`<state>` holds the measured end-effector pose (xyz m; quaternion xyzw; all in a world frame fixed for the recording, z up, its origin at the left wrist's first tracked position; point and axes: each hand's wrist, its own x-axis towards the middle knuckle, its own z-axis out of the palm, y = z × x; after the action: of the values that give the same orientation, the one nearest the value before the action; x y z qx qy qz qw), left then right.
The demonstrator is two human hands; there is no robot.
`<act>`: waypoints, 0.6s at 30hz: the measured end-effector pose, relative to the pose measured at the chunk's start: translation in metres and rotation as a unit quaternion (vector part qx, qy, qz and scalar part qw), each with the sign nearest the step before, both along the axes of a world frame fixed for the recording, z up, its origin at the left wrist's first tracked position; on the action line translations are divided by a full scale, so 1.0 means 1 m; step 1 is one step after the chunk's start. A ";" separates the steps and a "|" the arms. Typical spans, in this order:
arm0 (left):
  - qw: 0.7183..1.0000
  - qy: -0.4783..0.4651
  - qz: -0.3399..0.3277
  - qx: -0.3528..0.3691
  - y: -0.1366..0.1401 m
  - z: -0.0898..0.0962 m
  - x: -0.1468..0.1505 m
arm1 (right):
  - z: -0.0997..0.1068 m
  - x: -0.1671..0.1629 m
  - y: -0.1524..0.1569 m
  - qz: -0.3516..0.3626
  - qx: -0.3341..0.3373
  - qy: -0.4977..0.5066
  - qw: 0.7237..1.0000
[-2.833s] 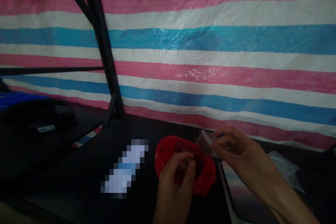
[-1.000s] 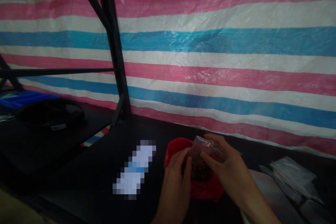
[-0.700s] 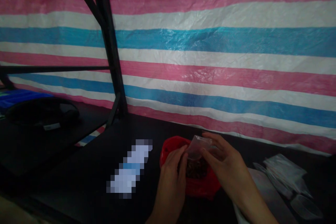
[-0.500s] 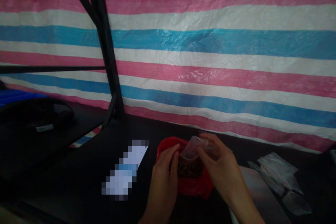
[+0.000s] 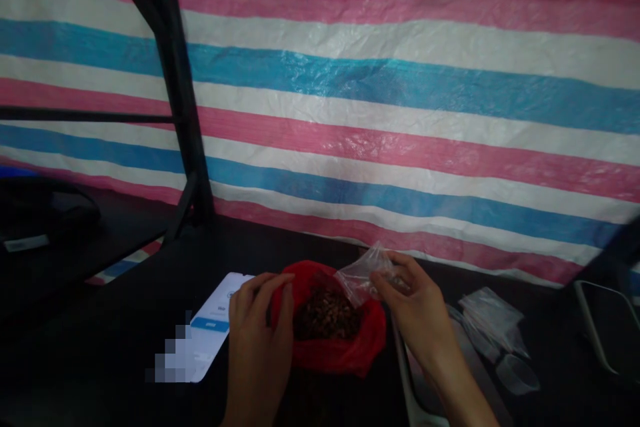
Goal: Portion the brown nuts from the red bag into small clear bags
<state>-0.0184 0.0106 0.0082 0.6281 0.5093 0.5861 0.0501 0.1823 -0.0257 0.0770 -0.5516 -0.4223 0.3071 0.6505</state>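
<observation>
A red plastic bag (image 5: 345,355) stands with its mouth spread wide, and small brown dried pieces (image 5: 327,315) fill it. My right hand (image 5: 417,300) pinches a small clear plastic bag (image 5: 361,278) between thumb and fingers, over the red bag's right rim. At the red bag's left edge is my left hand (image 5: 260,327), its fingers loosely bent and the thumb a little apart. Nothing shows between those fingers. Whether they touch the red bag I cannot tell.
A lit phone (image 5: 213,327) lies left of my left hand. Under my right forearm is a flat device with a pale edge (image 5: 407,380). Further right lie clear bags (image 5: 493,320), a small clear cup (image 5: 517,373) and a dark pale-rimmed object (image 5: 605,323). A striped sheet (image 5: 400,100) hangs behind.
My left hand has moved left, away from the clear bag, uncovering more of the brown pieces. My right hand still holds the clear bag, now more upright. The view has shifted right.
</observation>
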 end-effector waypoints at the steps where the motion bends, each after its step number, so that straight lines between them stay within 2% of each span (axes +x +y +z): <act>1: 1.000 0.005 0.001 0.000 0.000 0.000 -0.001 | 0.000 0.000 0.000 -0.001 -0.002 -0.001 1.000; 4: 1.000 0.010 0.000 -0.001 0.001 0.001 -0.004 | 0.005 0.020 -0.002 -0.055 -0.016 -0.025 0.998; 6: 1.000 0.007 0.000 -0.006 0.002 0.002 -0.007 | 0.011 0.053 -0.010 -0.137 -0.036 -0.052 0.989; 8: 1.000 0.006 0.003 -0.016 0.002 0.003 -0.010 | 0.014 0.097 -0.022 -0.221 -0.075 -0.105 0.967; 10: 1.000 0.006 0.007 -0.019 0.003 0.004 -0.013 | 0.014 0.141 -0.035 -0.317 -0.178 -0.198 0.910; 13: 1.000 0.010 0.010 -0.020 0.003 0.003 -0.016 | 0.003 0.181 -0.050 -0.354 -0.312 -0.332 0.817; 15: 1.000 0.016 0.005 -0.021 0.003 0.002 -0.016 | -0.008 0.185 -0.053 -0.377 -0.333 -0.380 0.776; 18: 1.000 0.021 0.007 -0.014 0.002 0.001 -0.014 | -0.023 0.177 -0.051 -0.416 -0.297 -0.456 0.728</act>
<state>-0.0319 0.0123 0.0090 0.6358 0.5226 0.5664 0.0443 0.3597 -0.0769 0.0541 -0.9108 -0.2832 -0.1734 0.2452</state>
